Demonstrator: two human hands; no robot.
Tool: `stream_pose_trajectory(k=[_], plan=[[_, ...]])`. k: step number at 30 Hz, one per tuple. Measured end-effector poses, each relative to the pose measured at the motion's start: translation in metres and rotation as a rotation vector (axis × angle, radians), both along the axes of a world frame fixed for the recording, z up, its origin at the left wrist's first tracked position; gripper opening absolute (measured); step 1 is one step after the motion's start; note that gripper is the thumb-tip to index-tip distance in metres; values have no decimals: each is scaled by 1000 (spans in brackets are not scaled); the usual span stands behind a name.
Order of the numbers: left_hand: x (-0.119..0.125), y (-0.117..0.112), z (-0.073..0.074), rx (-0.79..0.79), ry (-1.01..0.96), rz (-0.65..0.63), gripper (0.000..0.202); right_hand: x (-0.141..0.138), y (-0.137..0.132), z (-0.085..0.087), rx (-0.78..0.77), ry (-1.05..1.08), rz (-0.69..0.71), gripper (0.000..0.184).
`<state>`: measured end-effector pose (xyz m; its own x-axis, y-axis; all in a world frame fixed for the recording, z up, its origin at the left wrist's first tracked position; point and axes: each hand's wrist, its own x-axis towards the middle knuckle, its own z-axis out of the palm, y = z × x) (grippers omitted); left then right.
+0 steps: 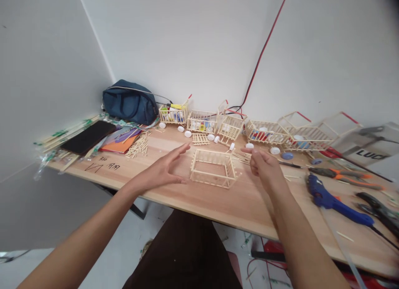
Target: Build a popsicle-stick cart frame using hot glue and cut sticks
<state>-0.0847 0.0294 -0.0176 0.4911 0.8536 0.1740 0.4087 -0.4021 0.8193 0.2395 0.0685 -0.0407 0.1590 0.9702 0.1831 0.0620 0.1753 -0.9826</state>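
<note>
A small open basket frame made of wooden sticks [213,168] stands on the wooden table [218,202] in front of me. My left hand [163,168] hovers just left of it, fingers stretched out and empty. My right hand [264,166] hovers just right of it, fingers loosely curled with the index finger reaching toward the frame. Neither hand touches the frame.
A row of finished stick carts [230,127] with red handles lines the wall, white caps [188,134] scattered before them. A blue bag [129,102] and a pile of sticks [139,145] lie at the left. A blue glue gun [333,202] and pliers [346,175] lie at the right.
</note>
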Motion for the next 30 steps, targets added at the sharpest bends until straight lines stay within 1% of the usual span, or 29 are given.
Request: stream_pose_trajectory(k=[3, 5, 7, 9, 11, 13, 14, 15, 17, 18, 19, 20, 21, 23, 25, 27, 30], plan=[[-17, -4, 8, 52, 107, -7, 79, 3, -1, 6, -2, 109, -42, 49], [-30, -6, 12, 158, 223, 32, 65, 9, -1, 9, 25, 186, -69, 53], [-42, -7, 14, 296, 304, 103, 48, 16, 0, 13, 48, 268, -79, 58], [-52, -11, 15, 391, 311, 217, 36, 24, 1, 17, 61, 352, -90, 61], [-57, -18, 16, 407, 258, 394, 32, 30, -2, 26, 63, 434, -116, 63], [-56, -30, 16, 354, 161, 574, 31, 32, -11, 39, 70, 508, -128, 61], [-53, -37, 16, 313, 101, 633, 31, 30, -20, 46, 88, 534, -113, 58], [-47, -45, 15, 266, 38, 657, 30, 26, -30, 54, 102, 550, -78, 53], [-31, -61, 13, 204, -78, 629, 27, 10, -58, 66, 146, 589, -5, 45], [-20, -68, 12, 176, -107, 591, 25, -2, -73, 69, 149, 630, 40, 41], [-9, -75, 11, 179, -139, 563, 22, -16, -88, 69, 117, 660, 64, 34], [2, -81, 9, 200, -173, 524, 19, -31, -102, 67, 19, 704, 128, 28], [14, -88, 8, 226, -205, 483, 17, -47, -114, 62, -81, 751, 199, 27], [34, -99, 7, 288, -265, 423, 16, -75, -132, 47, -290, 838, 301, 26], [50, -110, 5, 340, -275, 373, 20, -96, -141, 32, -401, 921, 274, 27], [60, -119, 3, 370, -263, 321, 24, -108, -144, 20, -444, 983, 231, 26], [69, -129, -2, 364, -228, 247, 30, -115, -147, 15, -449, 1026, 229, 28]])
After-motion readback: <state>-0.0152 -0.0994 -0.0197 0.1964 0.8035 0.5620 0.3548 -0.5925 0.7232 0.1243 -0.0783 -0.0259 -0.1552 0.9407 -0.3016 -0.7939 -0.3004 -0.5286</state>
